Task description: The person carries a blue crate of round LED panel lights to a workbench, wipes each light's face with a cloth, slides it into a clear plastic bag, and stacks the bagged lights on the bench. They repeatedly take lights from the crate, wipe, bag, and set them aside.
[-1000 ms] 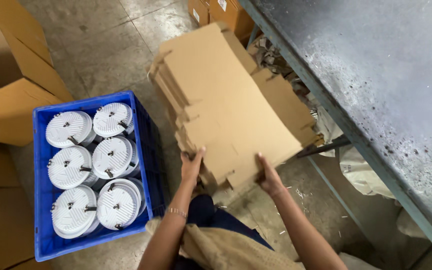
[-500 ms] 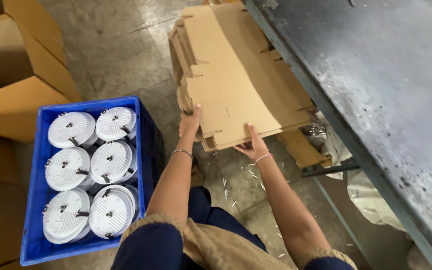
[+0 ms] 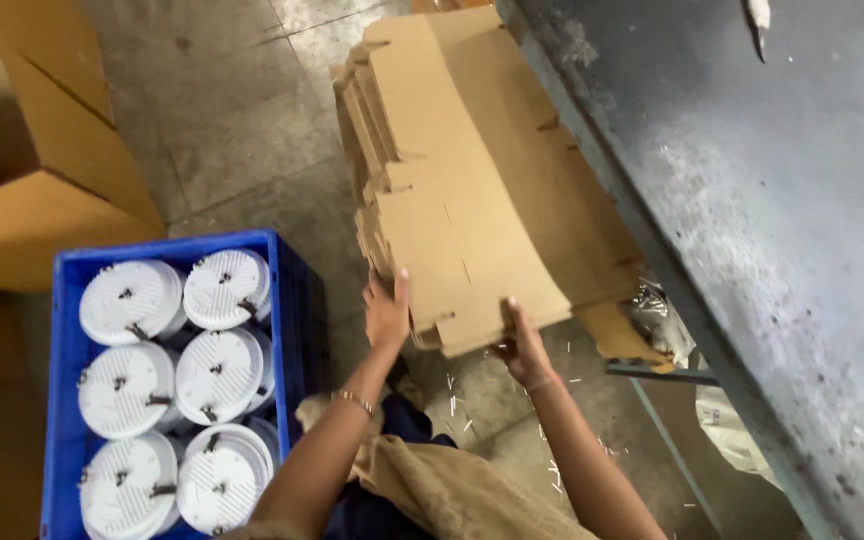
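Head view shows us gripping a stack of flat cardboard blanks (image 3: 472, 190) at its near end: our left hand (image 3: 387, 315) clasps the left edge, our right hand (image 3: 522, 345) pinches beneath, beside a blue crate (image 3: 292, 290) of white round fixtures (image 3: 172, 380).

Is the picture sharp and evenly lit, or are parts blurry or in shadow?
In the head view, light is soft and even on the stack of flat brown cardboard blanks; the left hand and right hand look slightly smeared; the white round ribbed fittings in the blue plastic crate look bright but still detailed; the dark grey tabletop shows a pale sheen.
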{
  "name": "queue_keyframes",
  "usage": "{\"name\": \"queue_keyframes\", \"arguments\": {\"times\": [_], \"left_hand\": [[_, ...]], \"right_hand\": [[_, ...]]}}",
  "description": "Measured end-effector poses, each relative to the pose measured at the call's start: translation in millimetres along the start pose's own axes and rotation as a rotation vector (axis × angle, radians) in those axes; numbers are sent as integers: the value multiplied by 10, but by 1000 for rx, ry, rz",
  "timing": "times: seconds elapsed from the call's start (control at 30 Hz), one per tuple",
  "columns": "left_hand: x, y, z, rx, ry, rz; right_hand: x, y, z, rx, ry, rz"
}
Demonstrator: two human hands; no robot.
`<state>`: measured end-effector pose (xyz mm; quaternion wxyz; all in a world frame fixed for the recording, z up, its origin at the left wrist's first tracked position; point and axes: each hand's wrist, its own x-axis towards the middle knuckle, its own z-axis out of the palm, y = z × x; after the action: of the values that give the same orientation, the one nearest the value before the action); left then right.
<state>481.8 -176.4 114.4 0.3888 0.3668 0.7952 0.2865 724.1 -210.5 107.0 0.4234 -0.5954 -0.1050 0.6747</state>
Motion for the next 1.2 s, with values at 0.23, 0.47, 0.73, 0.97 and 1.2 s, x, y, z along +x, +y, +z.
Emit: {"name": "queue_keyframes", "arguments": {"times": [0.23,0.47,0.73,0.97,1.2], "left_hand": [[66,-309,54,-91,-8,142],[103,-405,185,-70,-87,12],[149,-284,21,-113,-220,-79],[191,-247,24,-140,-190,-49],[508,-65,143,-152,-114,34]], "right_hand": [[18,127,-152,23,-17,43],[139,202,-328,51,-21,46],[142,167,-290,228,49,166],[126,95,-170,244,13,83],[413,-246,33,146,36,66]]}}
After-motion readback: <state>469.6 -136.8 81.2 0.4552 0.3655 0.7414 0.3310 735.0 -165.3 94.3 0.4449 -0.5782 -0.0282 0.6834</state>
